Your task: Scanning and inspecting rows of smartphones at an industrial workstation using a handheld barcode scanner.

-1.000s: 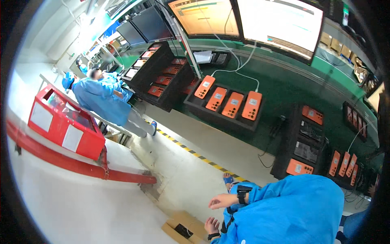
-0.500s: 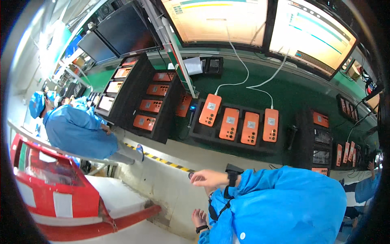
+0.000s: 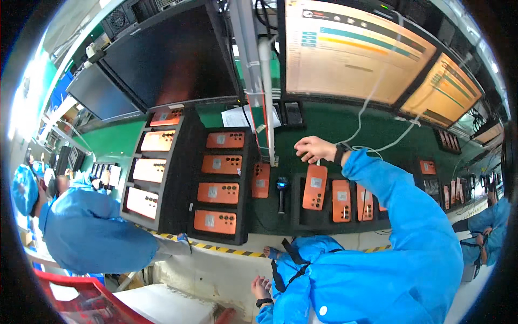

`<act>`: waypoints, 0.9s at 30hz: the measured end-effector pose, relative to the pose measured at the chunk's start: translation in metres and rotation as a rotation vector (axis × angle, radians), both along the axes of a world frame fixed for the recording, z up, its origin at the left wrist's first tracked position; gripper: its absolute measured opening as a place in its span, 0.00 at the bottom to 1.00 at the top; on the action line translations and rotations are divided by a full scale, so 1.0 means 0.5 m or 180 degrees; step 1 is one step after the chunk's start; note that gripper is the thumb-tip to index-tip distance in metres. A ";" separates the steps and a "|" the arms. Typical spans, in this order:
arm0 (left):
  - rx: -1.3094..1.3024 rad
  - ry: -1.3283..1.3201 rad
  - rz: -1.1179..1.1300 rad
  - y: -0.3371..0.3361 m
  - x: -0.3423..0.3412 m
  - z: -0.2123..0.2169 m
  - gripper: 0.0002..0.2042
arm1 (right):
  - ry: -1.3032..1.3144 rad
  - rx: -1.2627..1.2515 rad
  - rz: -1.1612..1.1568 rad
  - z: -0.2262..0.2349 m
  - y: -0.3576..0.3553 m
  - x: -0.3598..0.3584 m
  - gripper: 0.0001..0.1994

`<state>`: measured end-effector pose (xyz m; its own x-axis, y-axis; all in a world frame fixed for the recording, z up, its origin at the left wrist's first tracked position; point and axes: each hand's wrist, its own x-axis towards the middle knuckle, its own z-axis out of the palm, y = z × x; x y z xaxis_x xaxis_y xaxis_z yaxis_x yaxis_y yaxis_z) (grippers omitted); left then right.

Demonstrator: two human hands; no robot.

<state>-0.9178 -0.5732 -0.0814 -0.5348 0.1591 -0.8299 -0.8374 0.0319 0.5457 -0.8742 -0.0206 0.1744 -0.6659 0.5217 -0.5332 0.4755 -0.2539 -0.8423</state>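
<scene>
Orange phone (image 3: pixel 315 187) leaned at four o'clock of the view, below a lit monitor (image 3: pixel 350 59) at one o'clock. At eight o'clock, a black foam rack (image 3: pixel 182 183) kept more phones in separate slots, presumably so they would not rub. A foam tray (image 3: pixel 319 222) held the leaning phone at its left end, cameras downward, probably leaving the charging end free. The right hand (image 3: pixel 314 148), near three o'clock, hung just above, fingers loosely curled, seemingly empty; whether it touched the white cable (image 3: pixel 360 123), I could not tell. The left hand (image 3: pixel 261 286), at six o'clock, gripped nothing visible.
</scene>
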 end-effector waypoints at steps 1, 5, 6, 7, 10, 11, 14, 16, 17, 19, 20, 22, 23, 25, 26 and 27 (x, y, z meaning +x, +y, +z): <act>0.0022 -0.0024 -0.0156 0.021 -0.015 0.006 0.12 | -0.0110 0.0101 -0.0218 -0.026 0.041 -0.031 0.15; -0.0217 -0.0120 -0.0066 0.019 0.000 -0.008 0.10 | -0.0031 0.0737 -0.0634 -0.240 0.197 -0.168 0.10; -0.0215 -0.0118 -0.0150 0.009 0.007 -0.026 0.10 | 0.0587 -0.0158 -0.0336 -0.388 0.321 -0.165 0.08; -0.0284 -0.0219 -0.0277 -0.028 0.045 -0.045 0.17 | 0.0329 -0.0050 -0.0766 -0.356 0.264 -0.239 0.08; 0.0256 -0.0467 -0.0218 -0.269 0.161 -0.327 0.21 | 0.1749 0.0575 -0.0283 -0.554 0.385 -0.301 0.10; -0.0169 -0.0465 -0.0302 -0.209 0.180 -0.270 0.20 | 0.1287 0.0162 -0.0889 -0.556 0.412 -0.309 0.10; -0.0696 -0.0532 -0.0137 -0.117 0.225 -0.057 0.19 | 0.0900 -0.0063 -0.1796 -0.564 0.450 -0.354 0.10; -0.0681 -0.0498 -0.0235 -0.110 0.238 -0.065 0.20 | 0.0887 -0.0036 -0.2323 -0.555 0.464 -0.369 0.10; -0.0737 -0.0475 -0.0292 -0.103 0.240 -0.068 0.20 | 0.0872 -0.0028 -0.2606 -0.548 0.461 -0.378 0.11; -0.0776 -0.0324 -0.0374 -0.082 0.219 -0.045 0.20 | 0.0835 0.0040 -0.3315 -0.509 0.430 -0.353 0.11; -0.0764 -0.0181 -0.0307 -0.074 0.225 -0.036 0.20 | 0.0784 0.0066 -0.3635 -0.463 0.400 -0.355 0.11; -0.0666 -0.0152 -0.0193 -0.026 0.177 0.012 0.19 | 0.0732 0.0083 -0.4322 -0.380 0.355 -0.321 0.11; -0.0615 -0.0096 -0.0193 -0.015 0.154 0.026 0.19 | 0.0722 0.0063 -0.4629 -0.326 0.330 -0.298 0.11; -0.0493 0.0109 -0.0113 -0.014 0.136 -0.027 0.15 | 0.0929 -0.0073 -0.4963 -0.234 0.262 -0.241 0.12; -0.0411 0.0257 -0.0045 -0.016 0.133 -0.064 0.11 | 0.1230 -0.0190 -0.5003 -0.188 0.222 -0.203 0.12; -0.0272 0.0352 -0.0081 0.005 0.115 -0.029 0.11 | 0.1841 -0.0283 -0.4668 -0.175 0.188 -0.140 0.16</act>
